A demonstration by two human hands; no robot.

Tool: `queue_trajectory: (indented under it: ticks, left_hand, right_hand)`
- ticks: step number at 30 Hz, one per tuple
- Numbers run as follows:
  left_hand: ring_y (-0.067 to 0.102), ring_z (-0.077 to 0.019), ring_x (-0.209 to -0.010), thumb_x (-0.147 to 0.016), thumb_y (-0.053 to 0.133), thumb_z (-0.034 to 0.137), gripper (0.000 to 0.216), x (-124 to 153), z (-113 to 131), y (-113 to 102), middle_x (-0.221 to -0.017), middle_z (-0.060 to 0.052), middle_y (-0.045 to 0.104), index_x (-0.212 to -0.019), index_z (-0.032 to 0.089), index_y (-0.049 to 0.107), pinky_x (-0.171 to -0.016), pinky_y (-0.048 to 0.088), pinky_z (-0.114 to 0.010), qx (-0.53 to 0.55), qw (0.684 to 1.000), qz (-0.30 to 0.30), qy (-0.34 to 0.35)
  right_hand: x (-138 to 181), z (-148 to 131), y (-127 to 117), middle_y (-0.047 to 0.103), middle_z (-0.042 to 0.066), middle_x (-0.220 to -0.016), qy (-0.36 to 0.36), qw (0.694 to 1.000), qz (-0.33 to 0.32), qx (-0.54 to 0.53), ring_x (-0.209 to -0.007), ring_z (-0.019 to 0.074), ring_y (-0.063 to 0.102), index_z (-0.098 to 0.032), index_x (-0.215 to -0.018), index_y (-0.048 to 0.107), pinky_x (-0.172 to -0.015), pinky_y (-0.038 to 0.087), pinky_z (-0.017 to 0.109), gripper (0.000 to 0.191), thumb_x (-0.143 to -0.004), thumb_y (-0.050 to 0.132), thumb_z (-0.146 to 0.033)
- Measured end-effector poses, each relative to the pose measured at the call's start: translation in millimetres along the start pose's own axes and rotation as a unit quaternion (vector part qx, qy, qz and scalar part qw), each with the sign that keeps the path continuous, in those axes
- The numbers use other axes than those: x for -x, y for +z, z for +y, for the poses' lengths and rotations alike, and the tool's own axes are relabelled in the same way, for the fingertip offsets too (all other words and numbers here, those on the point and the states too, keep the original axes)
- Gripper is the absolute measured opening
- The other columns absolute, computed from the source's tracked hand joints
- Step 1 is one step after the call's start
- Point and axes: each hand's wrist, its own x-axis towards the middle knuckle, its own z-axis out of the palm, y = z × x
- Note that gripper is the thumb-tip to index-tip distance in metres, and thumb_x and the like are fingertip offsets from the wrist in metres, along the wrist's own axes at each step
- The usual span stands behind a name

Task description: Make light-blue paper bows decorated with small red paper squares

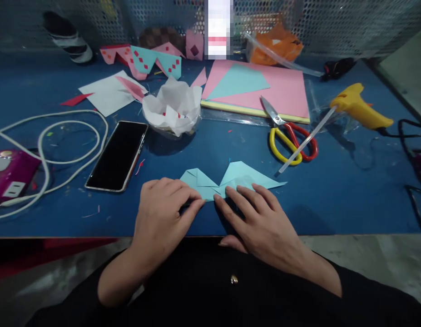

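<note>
A folded sheet of light blue paper (242, 175) lies on the blue table near its front edge, with a V-shaped notch between two raised parts. My left hand (165, 213) pinches the lower edge of this paper between thumb and forefinger, left of the notch. On the right part of the paper, my right hand (258, 218) lies with its fingers spread and its fingertips touching the sheet. The right thumb hangs apart, close to the table's front edge. Part of the paper is hidden under both hands.
Scissors (278, 119) and a yellow glue gun (362, 106) lie on the right. A black phone (118, 154), white cable (43, 145) and purple power strip (12, 175) are leftward. Behind stand a paper-lined bowl (171, 111), pink paper sheets (285, 86) and paper masks (156, 61).
</note>
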Motion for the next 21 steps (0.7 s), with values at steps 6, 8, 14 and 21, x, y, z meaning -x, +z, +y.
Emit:
queue_trajectory:
  ticks: [6,8,14,21]
  left_hand:
    - [0.06,-0.0198,-0.081,-0.094,0.061,0.028,0.019,-5,-3,-4,-0.079,0.002,0.071,-0.076,0.024,0.067,-0.081,0.035,-0.04,0.006,0.999,-0.042,-0.004]
    - [0.059,-0.02,-0.079,-0.092,0.062,0.027,0.018,-8,-4,-4,-0.076,0.002,0.07,-0.075,0.023,0.067,-0.079,0.035,-0.039,0.008,0.999,-0.052,-0.004]
    - [0.057,-0.0203,-0.076,-0.09,0.063,0.025,0.019,-12,-5,-7,-0.072,0.002,0.067,-0.071,0.023,0.065,-0.076,0.035,-0.039,0.003,0.998,-0.066,-0.004]
    - [0.056,-0.0201,-0.073,-0.09,0.061,0.025,0.02,-9,-10,-11,-0.069,0.002,0.065,-0.07,0.022,0.065,-0.075,0.036,-0.039,0.009,0.998,-0.065,-0.006]
  right_hand:
    - [-2,1,-2,0.061,0.017,-0.131,-0.012,1.0,-0.018,0.009,-0.117,0.0334,0.052,-0.017,-0.148,0.045,-0.105,0.032,0.054,0.069,-0.096,0.044,-0.062]
    - [-2,0,-3,0.061,0.018,-0.131,-0.016,1.0,-0.02,0.01,-0.117,0.0341,0.052,-0.018,-0.149,0.044,-0.104,0.032,0.054,0.07,-0.096,0.043,-0.062]
    - [-4,-2,-2,0.061,0.02,-0.129,-0.013,1.0,-0.014,-0.005,-0.117,0.0344,0.051,-0.014,-0.147,0.046,-0.103,0.034,0.053,0.069,-0.097,0.039,-0.062]
    - [-10,-6,1,0.061,0.019,-0.129,-0.069,0.997,-0.004,-0.037,-0.119,0.0312,0.049,0.003,-0.141,0.047,-0.102,0.039,0.043,0.071,-0.1,0.04,-0.054]
